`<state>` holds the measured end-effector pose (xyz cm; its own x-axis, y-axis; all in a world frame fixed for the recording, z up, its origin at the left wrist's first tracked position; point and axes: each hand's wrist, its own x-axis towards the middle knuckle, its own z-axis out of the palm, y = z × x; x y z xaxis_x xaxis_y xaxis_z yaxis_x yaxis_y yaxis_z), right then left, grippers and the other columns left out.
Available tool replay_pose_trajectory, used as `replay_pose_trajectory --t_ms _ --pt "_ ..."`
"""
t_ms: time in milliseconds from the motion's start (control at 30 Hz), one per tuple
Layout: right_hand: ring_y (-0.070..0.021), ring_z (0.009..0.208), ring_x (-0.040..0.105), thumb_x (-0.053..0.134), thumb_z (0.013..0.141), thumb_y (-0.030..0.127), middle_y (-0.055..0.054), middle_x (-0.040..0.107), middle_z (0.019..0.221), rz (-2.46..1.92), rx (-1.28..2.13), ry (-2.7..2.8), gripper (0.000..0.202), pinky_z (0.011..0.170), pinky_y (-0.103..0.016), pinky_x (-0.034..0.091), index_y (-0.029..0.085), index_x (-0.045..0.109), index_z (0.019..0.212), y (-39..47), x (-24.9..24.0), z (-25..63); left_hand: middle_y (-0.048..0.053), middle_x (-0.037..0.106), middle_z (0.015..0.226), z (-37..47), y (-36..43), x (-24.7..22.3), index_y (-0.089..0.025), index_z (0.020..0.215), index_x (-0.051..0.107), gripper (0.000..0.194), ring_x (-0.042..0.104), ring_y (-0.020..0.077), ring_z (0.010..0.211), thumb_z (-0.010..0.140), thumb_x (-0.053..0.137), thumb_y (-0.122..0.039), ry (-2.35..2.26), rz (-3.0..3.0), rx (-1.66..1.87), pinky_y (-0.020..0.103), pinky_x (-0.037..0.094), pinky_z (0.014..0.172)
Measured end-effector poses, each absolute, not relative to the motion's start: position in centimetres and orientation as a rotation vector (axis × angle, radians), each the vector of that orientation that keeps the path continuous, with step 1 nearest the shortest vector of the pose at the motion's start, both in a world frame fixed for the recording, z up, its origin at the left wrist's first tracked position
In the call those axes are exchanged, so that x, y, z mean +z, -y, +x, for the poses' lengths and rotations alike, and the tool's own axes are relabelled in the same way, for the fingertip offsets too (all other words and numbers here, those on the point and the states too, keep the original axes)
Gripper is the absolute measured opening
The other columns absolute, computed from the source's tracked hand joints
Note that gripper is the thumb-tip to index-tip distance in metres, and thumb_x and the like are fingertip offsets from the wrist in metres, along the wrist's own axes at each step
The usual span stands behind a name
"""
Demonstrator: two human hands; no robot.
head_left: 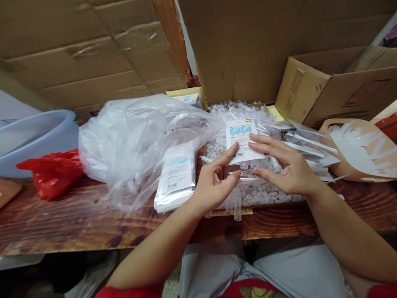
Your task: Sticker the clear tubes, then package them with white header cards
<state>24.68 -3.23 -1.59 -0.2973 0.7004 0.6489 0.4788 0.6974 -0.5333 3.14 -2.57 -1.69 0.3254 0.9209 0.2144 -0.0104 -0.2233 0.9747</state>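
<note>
My left hand (214,182) and my right hand (283,165) both hold a small white printed pouch (242,136) with blue patches and a barcode. The left thumb presses its lower left edge and the right fingers lie on its right side. Clear plastic tubes (235,203) stick out below the pouch between my fingers. Under the hands lies a shallow tray (231,212) heaped with several clear tubes and small caps. A stack of the same pouches (177,178) rests left of my left hand.
A big crumpled clear plastic bag (133,136) lies left of the stack. A red bag (52,171) and a blue basin (34,136) sit far left. Flat clear pouches (310,142) and a brown container of white strips (359,151) are right. Cardboard boxes (248,45) stand behind.
</note>
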Motion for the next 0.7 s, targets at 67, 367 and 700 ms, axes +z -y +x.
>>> replay_pose_trajectory --t_ms 67,367,700 --pt "-0.0262 0.139 0.058 0.072 0.090 0.023 -0.011 0.061 0.150 -0.911 0.329 1.969 0.046 0.117 -0.050 0.050 0.024 0.067 0.137 3.3 -1.3 25.0 0.011 0.054 0.155 3.2 2.5 -1.9 -0.017 0.149 0.056 0.069 0.058 0.0318 0.139 0.084 0.075 -0.028 -0.887 1.528 1.090 0.047 0.055 0.113" --pt "-0.0244 0.119 0.073 0.061 0.087 0.008 -0.012 0.073 0.131 -0.896 0.037 1.875 0.034 0.105 -0.045 0.060 0.020 0.076 0.115 3.5 -2.2 23.0 0.005 0.079 0.122 3.4 2.5 -3.0 -0.020 0.127 0.075 0.045 0.078 0.0217 0.102 0.082 0.074 -0.025 -1.142 1.789 1.359 0.034 0.066 0.094" --pt "-0.0244 0.116 0.074 0.059 0.091 0.003 -0.012 0.075 0.127 -0.790 -0.204 1.897 0.033 0.102 -0.045 0.063 0.019 0.076 0.115 3.5 -0.5 23.1 0.002 0.075 0.091 3.4 3.0 -2.0 -0.020 0.131 0.061 0.045 0.066 0.0106 0.062 0.087 0.069 -0.026 -1.104 1.966 1.455 0.024 0.055 0.061"
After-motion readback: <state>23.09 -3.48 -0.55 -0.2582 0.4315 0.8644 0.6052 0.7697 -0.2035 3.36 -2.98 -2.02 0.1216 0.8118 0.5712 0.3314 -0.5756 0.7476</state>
